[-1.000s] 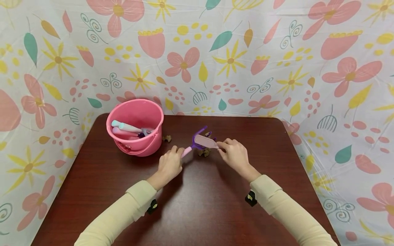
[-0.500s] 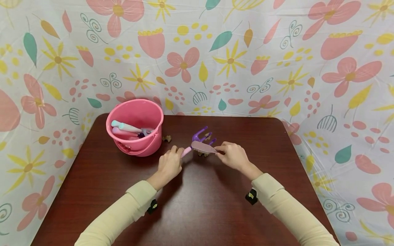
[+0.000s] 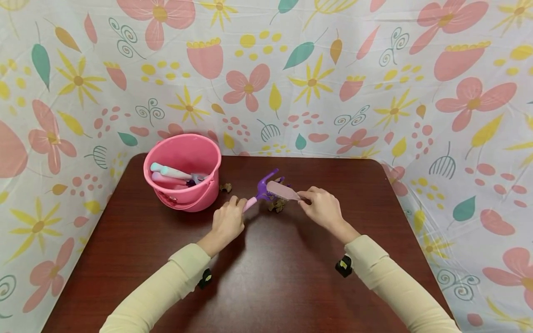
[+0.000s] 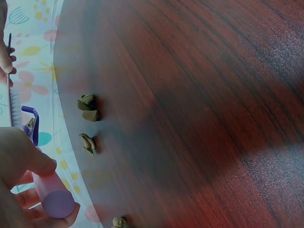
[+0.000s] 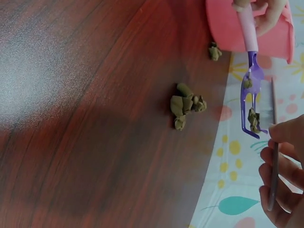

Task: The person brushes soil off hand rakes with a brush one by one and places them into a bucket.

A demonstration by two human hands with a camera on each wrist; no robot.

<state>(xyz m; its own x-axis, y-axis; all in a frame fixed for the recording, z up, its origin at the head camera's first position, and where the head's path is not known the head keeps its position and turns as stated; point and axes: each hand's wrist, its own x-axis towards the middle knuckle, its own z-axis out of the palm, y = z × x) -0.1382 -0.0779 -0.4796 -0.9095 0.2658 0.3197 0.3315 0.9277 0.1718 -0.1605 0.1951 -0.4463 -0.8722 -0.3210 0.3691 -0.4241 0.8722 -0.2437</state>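
Observation:
My left hand (image 3: 228,221) grips the pink handle of a small hand rake (image 3: 262,188) with purple tines, held up over the table. Brown clay-like lumps (image 5: 253,121) are lodged among the tines in the right wrist view. My right hand (image 3: 322,207) pinches the narrow end of a flat, pale pink brush (image 3: 283,190). Its white bristles (image 4: 15,109) face the rake head, and the brush overlaps the tines in the head view. Beneath the tools, several loose brown lumps (image 5: 183,104) lie on the tabletop.
A pink bucket (image 3: 195,199) stands at the table's back left, with pale blue and pink tool handles (image 3: 175,172) inside. One more brown lump (image 3: 226,187) lies just right of it. Behind the dark wooden table (image 3: 266,277) hangs a floral cloth (image 3: 250,69).
The brush swept down toward the rake's handle, then came back up over the tines. My right hand has shifted slightly right, and the rake has tilted a little in my left hand.

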